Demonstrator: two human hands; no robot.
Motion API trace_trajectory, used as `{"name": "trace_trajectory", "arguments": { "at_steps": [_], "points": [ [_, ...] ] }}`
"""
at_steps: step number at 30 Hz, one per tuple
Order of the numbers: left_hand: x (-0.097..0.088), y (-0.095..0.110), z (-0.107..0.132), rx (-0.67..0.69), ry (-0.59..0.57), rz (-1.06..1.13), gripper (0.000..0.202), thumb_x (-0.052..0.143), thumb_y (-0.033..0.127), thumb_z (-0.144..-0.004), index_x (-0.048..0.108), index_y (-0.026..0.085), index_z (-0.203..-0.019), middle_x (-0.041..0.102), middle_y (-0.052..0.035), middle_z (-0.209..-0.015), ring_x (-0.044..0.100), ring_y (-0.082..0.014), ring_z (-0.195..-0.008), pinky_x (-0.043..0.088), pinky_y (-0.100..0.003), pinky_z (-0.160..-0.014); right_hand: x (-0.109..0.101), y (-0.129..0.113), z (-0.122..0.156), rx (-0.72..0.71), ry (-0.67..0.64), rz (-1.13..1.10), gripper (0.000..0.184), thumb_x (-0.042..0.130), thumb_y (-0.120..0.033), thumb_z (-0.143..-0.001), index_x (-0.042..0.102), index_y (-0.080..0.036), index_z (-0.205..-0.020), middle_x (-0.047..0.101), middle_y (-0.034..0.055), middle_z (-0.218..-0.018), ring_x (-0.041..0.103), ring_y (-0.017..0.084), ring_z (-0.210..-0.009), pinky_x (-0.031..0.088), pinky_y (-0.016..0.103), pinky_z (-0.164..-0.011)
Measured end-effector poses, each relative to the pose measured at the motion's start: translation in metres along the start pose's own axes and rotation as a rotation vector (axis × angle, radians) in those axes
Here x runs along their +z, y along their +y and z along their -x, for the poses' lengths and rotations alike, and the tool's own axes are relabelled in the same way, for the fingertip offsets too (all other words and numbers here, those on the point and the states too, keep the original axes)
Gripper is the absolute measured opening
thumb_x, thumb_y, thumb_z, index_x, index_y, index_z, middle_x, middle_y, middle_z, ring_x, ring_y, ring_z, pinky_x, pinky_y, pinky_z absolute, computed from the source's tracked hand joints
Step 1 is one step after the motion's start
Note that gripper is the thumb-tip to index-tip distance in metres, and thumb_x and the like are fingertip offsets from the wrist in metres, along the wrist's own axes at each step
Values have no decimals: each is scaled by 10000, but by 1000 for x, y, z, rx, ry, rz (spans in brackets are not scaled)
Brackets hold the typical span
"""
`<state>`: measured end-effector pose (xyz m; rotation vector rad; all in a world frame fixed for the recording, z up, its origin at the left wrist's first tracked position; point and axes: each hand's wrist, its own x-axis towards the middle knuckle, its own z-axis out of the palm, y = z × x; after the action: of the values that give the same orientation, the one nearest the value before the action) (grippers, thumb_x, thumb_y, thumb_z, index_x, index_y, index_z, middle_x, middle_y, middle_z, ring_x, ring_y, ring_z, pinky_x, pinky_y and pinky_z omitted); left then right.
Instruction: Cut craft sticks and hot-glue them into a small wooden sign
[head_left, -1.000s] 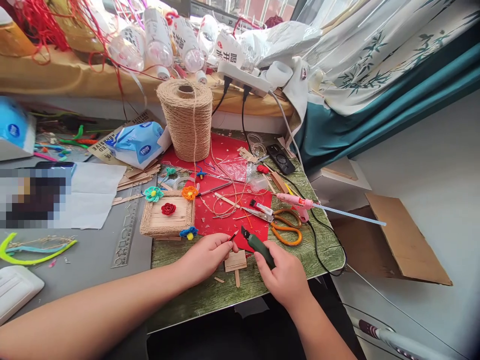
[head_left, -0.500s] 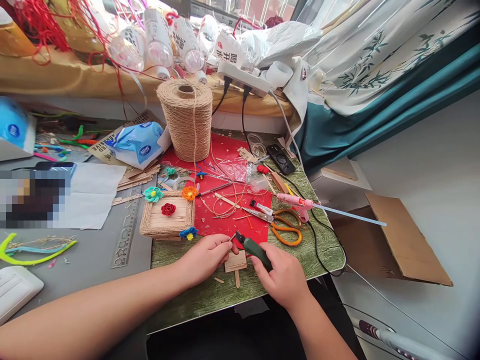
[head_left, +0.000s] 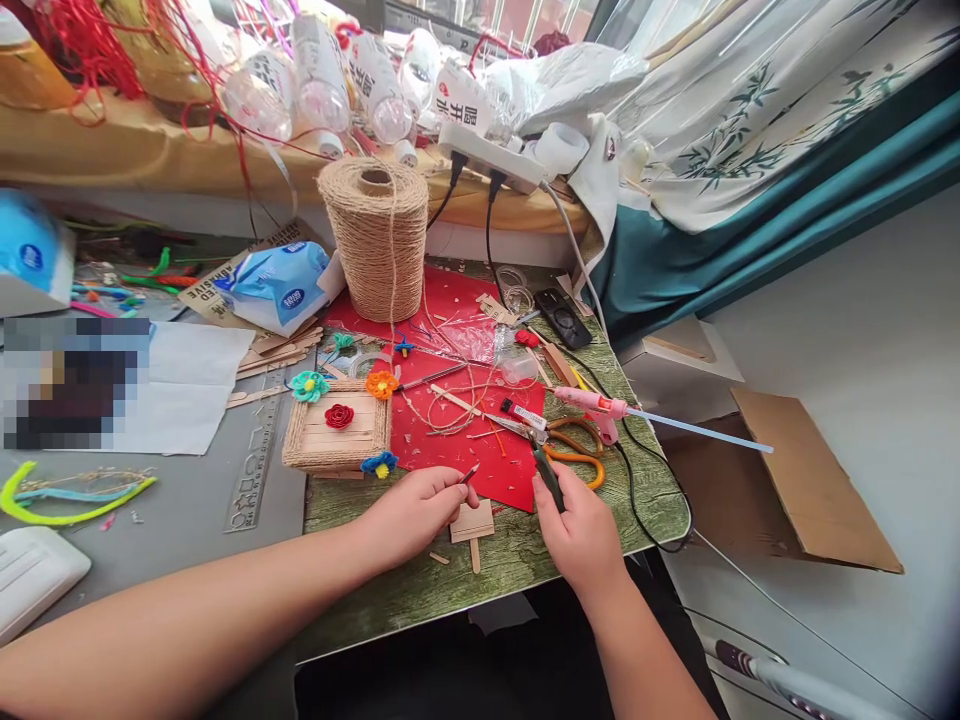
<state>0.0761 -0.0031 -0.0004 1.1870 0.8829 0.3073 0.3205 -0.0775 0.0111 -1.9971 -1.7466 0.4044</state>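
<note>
My left hand (head_left: 420, 508) is closed, pinching a short pencil (head_left: 471, 473) whose dark tip points up and to the right. A dark green utility knife (head_left: 550, 478) sits in my closed right hand (head_left: 581, 530), its narrow end pointing up towards the scissors (head_left: 574, 455). Pencil and knife are apart. Beneath my left fingertips lies a small wooden panel (head_left: 471, 522) with a craft stick handle. Left of it rests a craft-stick box (head_left: 337, 427) edged with twine, with a red flower (head_left: 339, 416) on its face and coloured flowers at its corners.
A tall twine spool (head_left: 375, 245) stands behind the box on red paper (head_left: 442, 455) scattered with wood bits. To the right lies a pink glue gun (head_left: 592, 402) with a long glue stick. A clear ruler (head_left: 253, 465) and a wipes pack (head_left: 277, 285) are on the left.
My right hand has drawn the knife away from the pencil, to the right, and turned it more upright. My left hand still holds the pencil in nearly the same place.
</note>
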Motion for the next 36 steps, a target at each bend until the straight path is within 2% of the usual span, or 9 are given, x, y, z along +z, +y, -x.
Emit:
{"name": "trace_trajectory", "arguments": {
  "at_steps": [3,6,9,14,17,22,26,31,36],
  "points": [
    [0,4,2,1,-5,7,286,471,381,-980,662,173,-933,386,89,-545,343,-94,-494,283,-204,-482,-4,-1,-7,13,-42,67,319,510,-485,-1046,693,-227,-1003,756,41,-819,714,228,-730,461,292,-641],
    [0,6,3,-41,-22,40,285,442,383,-981,637,177,-954,463,84,-554,366,-86,-434,300,-202,-442,-5,2,-18,-31,-68,182,308,483,-424,-1055,693,-216,-967,745,48,-784,705,229,-703,438,295,-623],
    [1,6,2,-74,-40,78,291,410,394,-982,613,185,-981,574,58,-601,436,-96,-404,347,-206,-414,-6,5,-33,-59,-47,312,246,472,-281,-1020,672,-178,-1120,764,89,-898,723,262,-773,465,324,-647],
    [2,8,7,-72,-119,12,334,404,452,-998,597,182,-960,593,44,-546,465,-105,-418,383,-201,-453,-4,12,-56,-139,16,380,448,483,-173,-988,531,-138,-1432,726,164,-1193,698,326,-1066,538,406,-844],
    [4,13,12,-76,-198,-97,342,422,489,-1013,592,192,-1005,612,47,-570,476,-105,-456,380,-199,-485,1,19,-69,-216,17,405,436,512,-163,-988,557,-118,-1420,722,179,-1176,663,350,-1082,535,465,-916],
    [5,20,13,-108,-144,-259,342,455,517,-1011,593,207,-973,529,70,-536,474,-121,-497,361,-212,-496,3,22,-80,-283,111,294,335,597,-227,-997,644,-157,-1321,719,164,-1219,630,349,-1134,517,517,-994],
    [8,21,14,-130,-113,-82,315,441,475,-1013,590,197,-1016,570,63,-573,444,-99,-441,344,-201,-449,1,6,-51,-393,234,114,255,615,-179,-990,664,-185,-1240,731,138,-1154,648,305,-1076,519,501,-962],
    [19,28,26,-245,-405,140,276,513,467,-1010,543,194,-1038,735,-10,-779,537,-68,-431,331,-157,-395,9,-15,19,-741,84,-53,586,643,-74,-939,492,-122,-1503,751,108,-975,620,240,-791,509,409,-705],
    [26,25,26,-311,-452,134,242,627,417,-953,550,188,-969,691,23,-690,528,-63,-417,365,-144,-381,15,-20,49,-735,-3,-127,563,592,-85,-978,484,-77,-1530,758,139,-999,661,253,-831,543,403,-694]
  ]
}}
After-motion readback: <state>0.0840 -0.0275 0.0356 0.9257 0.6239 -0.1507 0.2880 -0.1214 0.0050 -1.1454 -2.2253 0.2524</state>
